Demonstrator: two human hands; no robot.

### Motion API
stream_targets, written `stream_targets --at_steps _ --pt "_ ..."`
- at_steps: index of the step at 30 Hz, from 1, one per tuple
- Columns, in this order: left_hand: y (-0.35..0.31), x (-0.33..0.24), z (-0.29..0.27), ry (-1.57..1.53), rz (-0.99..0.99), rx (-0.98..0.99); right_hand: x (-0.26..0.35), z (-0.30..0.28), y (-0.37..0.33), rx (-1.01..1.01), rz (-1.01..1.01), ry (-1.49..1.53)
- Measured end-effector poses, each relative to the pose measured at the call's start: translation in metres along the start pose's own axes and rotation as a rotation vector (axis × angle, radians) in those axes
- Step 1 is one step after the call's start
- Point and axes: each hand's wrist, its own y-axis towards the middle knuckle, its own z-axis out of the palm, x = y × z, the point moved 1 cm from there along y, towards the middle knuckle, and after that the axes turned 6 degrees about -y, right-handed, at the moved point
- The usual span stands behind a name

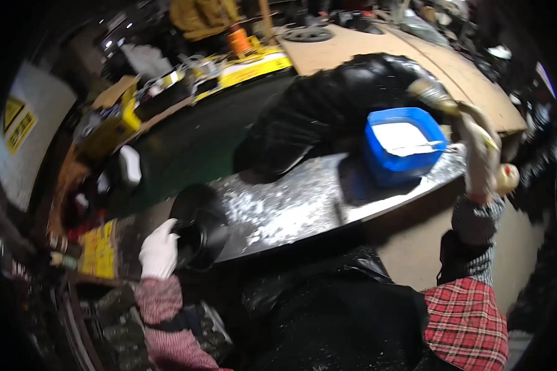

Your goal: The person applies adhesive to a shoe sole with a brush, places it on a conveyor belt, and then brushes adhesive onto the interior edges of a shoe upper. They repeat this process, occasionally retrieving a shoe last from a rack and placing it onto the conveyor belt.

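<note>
Left fingers are gripping the left edge of a black round hollow part, which is sitting right beside them on the desk. Right fingers are wrapping around a brush, head pointing left. Blue tub is standing just left of the right fingers, holding white material; black ribbed piece is lying behind.

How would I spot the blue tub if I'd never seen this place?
Find the big black wrinkled bundle in the upper middle. Just below its right half, left of the person's right hand, stands the blue tub. Unlike the bundle, it is bright blue, with white contents.
</note>
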Motion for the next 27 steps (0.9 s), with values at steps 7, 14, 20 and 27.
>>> stream_targets --at_steps 7,14,20,27 --pt "-0.048 0.065 0.08 -1.584 0.232 0.156 -0.067 0.012 0.017 0.361 0.206 -0.299" --pt "-0.103 -0.056 0.112 -1.823 -0.335 -0.193 -0.036 -0.041 -0.014 0.262 0.009 -0.346" --pt "-0.125 -0.066 0.135 -1.489 -0.409 -0.157 0.026 0.04 -0.071 0.219 -0.006 0.086" --pt "-0.123 -0.068 0.149 -1.25 -0.239 -0.264 0.095 0.199 -0.09 0.839 -0.241 0.654"
